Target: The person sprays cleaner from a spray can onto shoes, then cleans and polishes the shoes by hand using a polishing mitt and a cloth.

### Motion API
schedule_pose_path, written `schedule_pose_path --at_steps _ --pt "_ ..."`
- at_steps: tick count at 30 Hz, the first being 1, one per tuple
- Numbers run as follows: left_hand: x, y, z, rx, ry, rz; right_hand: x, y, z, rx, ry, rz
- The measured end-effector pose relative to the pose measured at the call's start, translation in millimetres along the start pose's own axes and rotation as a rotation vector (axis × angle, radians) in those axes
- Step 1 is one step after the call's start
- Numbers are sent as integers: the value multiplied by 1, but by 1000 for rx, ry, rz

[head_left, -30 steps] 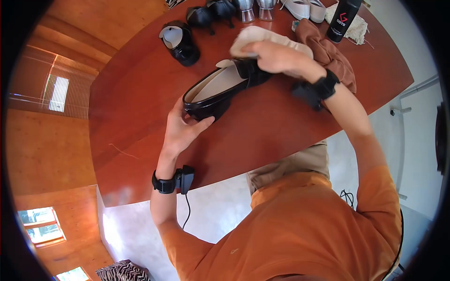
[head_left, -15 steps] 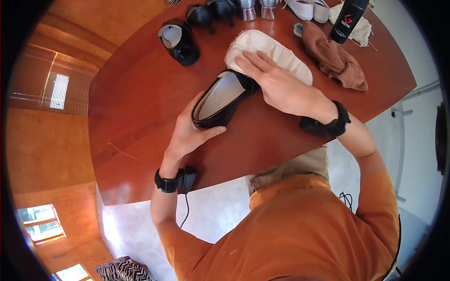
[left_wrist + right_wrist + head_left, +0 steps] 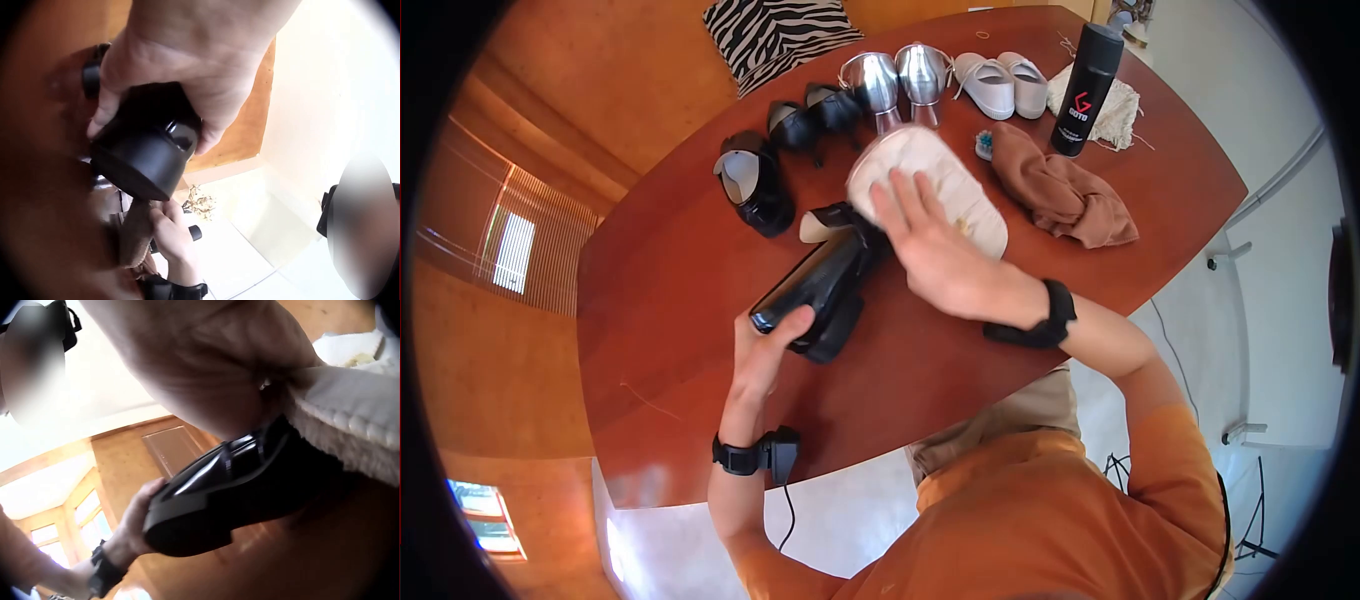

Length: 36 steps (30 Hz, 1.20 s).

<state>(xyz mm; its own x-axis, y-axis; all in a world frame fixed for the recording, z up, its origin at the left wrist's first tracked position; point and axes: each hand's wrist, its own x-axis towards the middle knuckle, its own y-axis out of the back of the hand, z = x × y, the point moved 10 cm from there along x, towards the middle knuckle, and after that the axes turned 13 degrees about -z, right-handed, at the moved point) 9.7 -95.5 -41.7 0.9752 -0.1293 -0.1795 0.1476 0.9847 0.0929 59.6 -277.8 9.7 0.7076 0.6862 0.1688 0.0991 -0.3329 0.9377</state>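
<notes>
My left hand (image 3: 765, 345) grips a black loafer (image 3: 830, 285) round its heel, thumb on one side, with the shoe tipped on its side. In the left wrist view the heel (image 3: 137, 162) sits between thumb and fingers. My right hand (image 3: 950, 260) holds a cream fleece pad (image 3: 975, 195) against the loafer's toe end, its fingers spread over the smooth back; the thumb is hidden in the head view. The right wrist view shows the pad's fluffy underside (image 3: 325, 440) at the loafer's front, with the sole (image 3: 187, 534) turned to the camera.
The other black loafer (image 3: 755, 185) stands at the back left. Black heels (image 3: 800, 125), silver shoes (image 3: 900, 85) and white sneakers (image 3: 1000, 85) line the far edge. A black spray can (image 3: 1087, 95), a white cloth (image 3: 1115, 115), a brown cloth (image 3: 1060, 190) and a teal-bristled brush (image 3: 984, 146) lie right.
The loafer has rolled from opening-up onto its side in the left hand. The right hand has kept the pad at its toe, shifting its fingers flatter over the back. The head view has tilted up.
</notes>
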Motion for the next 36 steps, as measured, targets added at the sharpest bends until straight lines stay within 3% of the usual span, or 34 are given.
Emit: schedule_pose_path --at_steps 3,9,12,15,16,19,21,23,25,27,30,31,33,34,36 --pt "3 2 9 -215 -33 56 14 -4 26 -18 -101 -17" --pt "6 8 -2 -294 17 122 -13 -13 -69 -91 177 -4" --pt "3 2 5 -372 11 145 8 -10 -30 -185 79 60" --pt "3 6 2 -376 -8 138 32 -3 33 75 -200 -47" --pt "4 7 2 -334 -21 118 31 2 30 72 -197 -53" --pt "6 8 -3 -349 -10 105 20 8 -15 -37 35 10" --pt "5 13 -6 -340 15 130 18 -7 -23 -149 18 -10" --pt "8 14 -16 -329 9 55 33 -5 5 -195 60 83" --pt "4 11 -11 -310 -8 51 48 3 49 41 -128 -24" --pt "1 7 -2 -266 4 88 45 8 42 43 -59 -4" --pt "4 8 -3 -334 -33 72 28 -1 -7 -99 8 -73" --pt "3 11 -4 -349 -29 104 31 -8 -7 -97 37 -94" --pt "0 6 -3 -342 23 66 32 -6 1 -161 72 47" --pt "-2 8 -4 -352 28 92 35 -1 10 -85 -2 38" --pt "1 2 2 -368 8 32 35 4 2 -15 26 -27"
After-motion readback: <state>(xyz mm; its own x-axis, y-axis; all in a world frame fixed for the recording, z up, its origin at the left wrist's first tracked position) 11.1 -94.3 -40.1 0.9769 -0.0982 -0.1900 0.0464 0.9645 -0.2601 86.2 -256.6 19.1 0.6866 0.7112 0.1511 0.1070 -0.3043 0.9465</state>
